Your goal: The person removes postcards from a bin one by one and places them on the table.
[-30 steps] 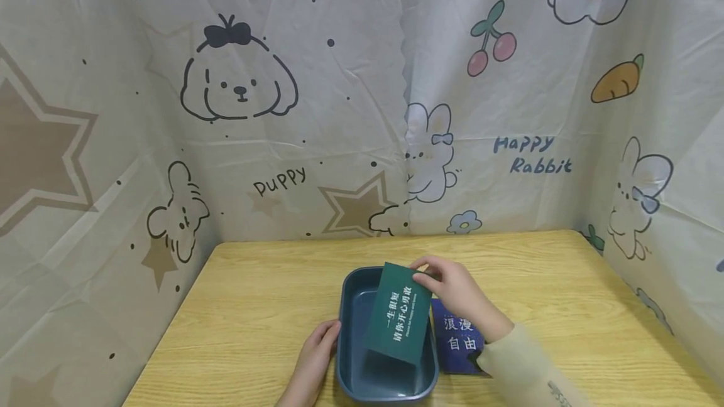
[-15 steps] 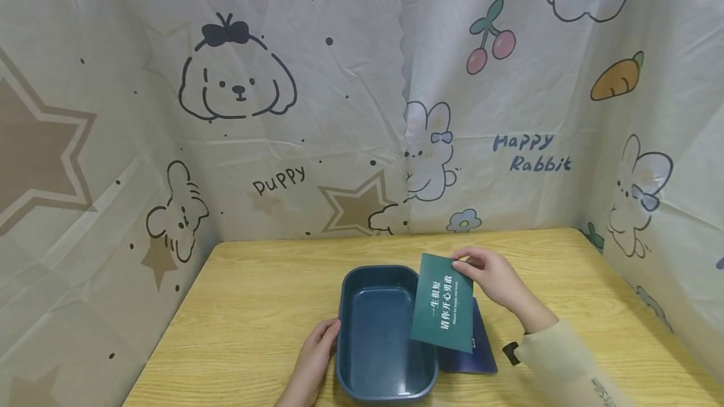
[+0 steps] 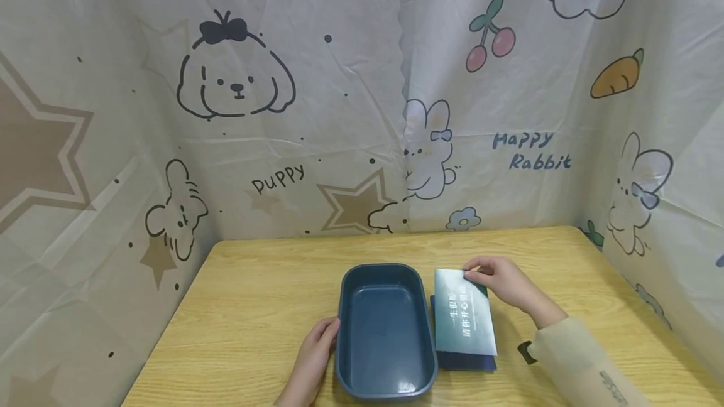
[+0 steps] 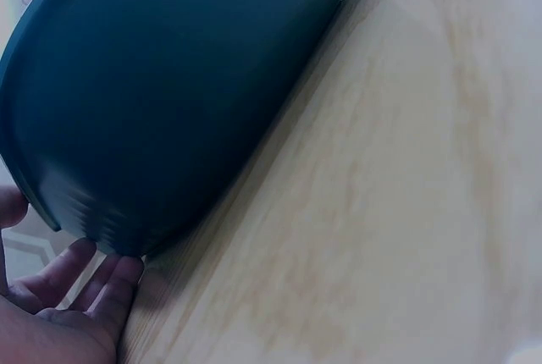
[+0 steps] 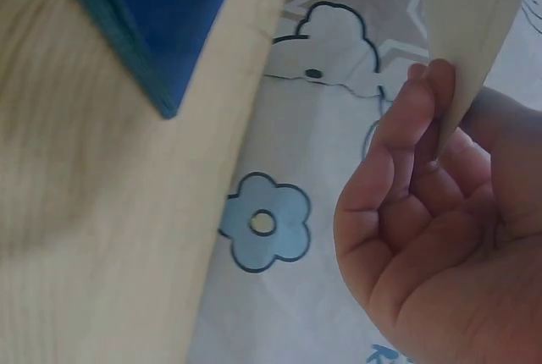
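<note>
In the head view, my right hand pinches the upper right corner of a thin green notebook with white lettering. The notebook hangs over a dark blue notebook, covering most of it; I cannot tell whether the two touch. From the right wrist, the held notebook's pale underside shows between thumb and fingers, and the blue notebook lies on a teal-edged layer. My left hand rests its fingertips against the outer left wall of a deep dark teal tray, as the left wrist view also shows.
The tray stands on a yellow wood-grain table, directly left of the notebooks. A pale curtain with cartoon prints encloses the back and both sides. A black band shows at the right sleeve.
My right hand has carried the green notebook rightward from above the tray to above the blue notebook, then lowered it. The left hand and the tray have stayed in place.
</note>
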A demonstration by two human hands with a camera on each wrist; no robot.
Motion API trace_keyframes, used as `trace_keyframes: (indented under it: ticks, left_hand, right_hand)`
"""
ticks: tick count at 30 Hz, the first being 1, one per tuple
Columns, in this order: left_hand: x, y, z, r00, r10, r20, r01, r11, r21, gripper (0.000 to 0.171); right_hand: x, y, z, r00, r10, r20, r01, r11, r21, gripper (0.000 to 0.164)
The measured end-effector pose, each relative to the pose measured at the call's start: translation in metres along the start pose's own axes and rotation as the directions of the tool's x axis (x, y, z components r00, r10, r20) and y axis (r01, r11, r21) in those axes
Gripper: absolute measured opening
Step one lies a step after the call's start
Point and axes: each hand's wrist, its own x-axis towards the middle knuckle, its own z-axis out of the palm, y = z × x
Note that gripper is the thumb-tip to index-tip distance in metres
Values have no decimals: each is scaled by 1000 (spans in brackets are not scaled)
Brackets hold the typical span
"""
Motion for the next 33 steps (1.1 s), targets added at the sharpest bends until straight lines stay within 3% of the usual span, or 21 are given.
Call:
trace_keyframes:
  ticks: [15, 33]
  left_hand:
    - [-1, 1, -1, 1000, 3, 2, -3, 1000, 12, 58]
    - [0, 2, -1, 1000, -5, 0, 5, 1000, 22, 55]
  right_hand:
    - [8, 20, 22, 995, 33, 92, -26, 997, -69, 17]
    - [12, 28, 34, 991, 101, 92, -89, 987, -131, 12]
